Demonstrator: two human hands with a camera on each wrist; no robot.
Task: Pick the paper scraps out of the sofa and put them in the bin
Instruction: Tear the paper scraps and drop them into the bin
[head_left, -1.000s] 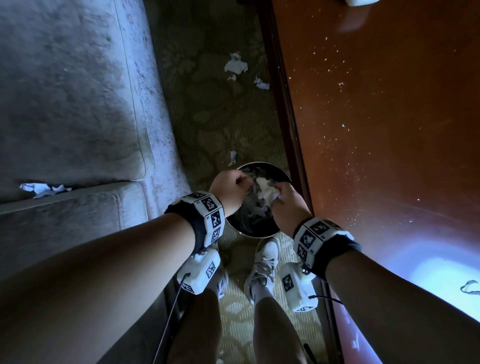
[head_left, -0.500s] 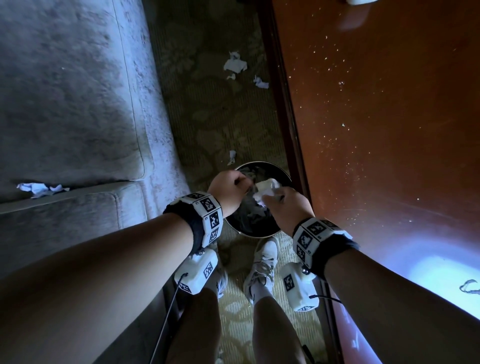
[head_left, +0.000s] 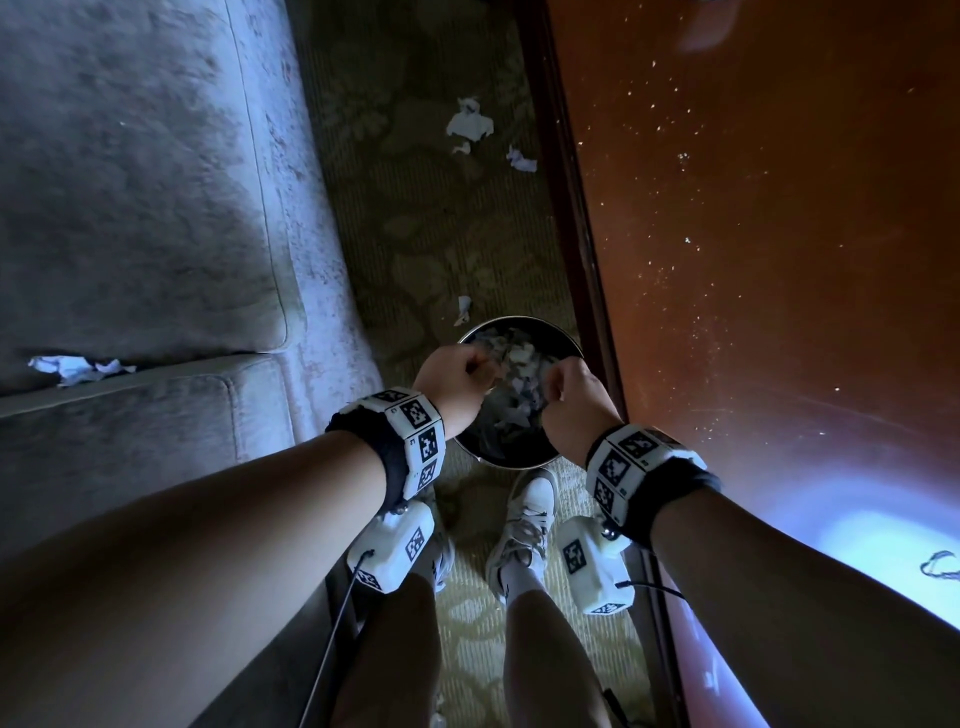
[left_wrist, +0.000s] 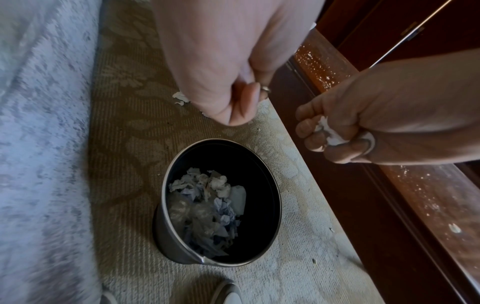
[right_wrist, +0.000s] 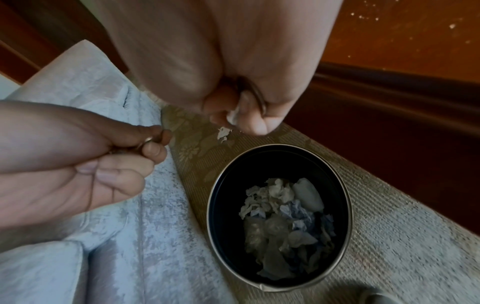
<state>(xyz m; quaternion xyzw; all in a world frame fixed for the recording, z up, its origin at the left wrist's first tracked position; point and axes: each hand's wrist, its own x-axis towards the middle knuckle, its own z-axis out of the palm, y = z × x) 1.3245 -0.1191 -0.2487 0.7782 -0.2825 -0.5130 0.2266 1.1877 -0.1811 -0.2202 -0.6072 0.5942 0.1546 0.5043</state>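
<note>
Both hands hover over the round dark bin (head_left: 497, 461), which stands on the carpet and holds several crumpled paper scraps (left_wrist: 207, 195). My right hand (head_left: 558, 382) is clenched round a small white scrap (left_wrist: 329, 134), which peeks out between its fingers (right_wrist: 255, 123). My left hand (head_left: 475, 366) is curled into a fist beside it, and no paper shows in it (left_wrist: 241, 107). Another white scrap (head_left: 78, 366) lies in the seam between the grey sofa cushions (head_left: 156, 208) at the left.
Loose scraps lie on the patterned carpet beyond the bin (head_left: 467, 122) and one just behind its rim (head_left: 462, 309). A dark wooden table (head_left: 753, 260) runs along the right. My white shoes (head_left: 524, 519) stand just in front of the bin.
The white wad that showed between the hands is now mostly buried in the right fist. Both hands stayed over the bin and drew slightly apart.
</note>
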